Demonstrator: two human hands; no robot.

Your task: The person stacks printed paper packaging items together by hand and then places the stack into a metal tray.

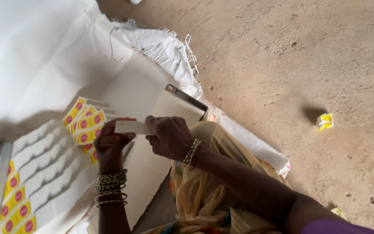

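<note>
1. We see a small white paper slip [128, 127] held up between our two hands, above the white sheet [143, 173] spread over the lap and the floor; it sits level, its long edge running left to right.
2. The left hand [110, 147] has its fingers closed on the slip's left end, thumb curled over the top; the right hand [169, 136] pinches the right end, fingers folded shut on the paper.
3. In our judgement the slip could crease or tear if the two hands pull against each other; held only by its ends, it could also slide from a loose pinch and fall among the pieces below.
4. Just behind the left hand lies a fanned stack of yellow labels [85, 121], each a small rectangle with a red-pink round mark.
5. Further left, rows of white blank strips [44, 160] overlap like shingles; along the lower left edge runs another row of yellow rectangles with red dots [16, 208].
6. A flat board with a dark rim [187, 102] rests beyond the right hand; out on the dirt floor [282, 56], well apart, lies a small yellow wrapper [325, 121].
</note>
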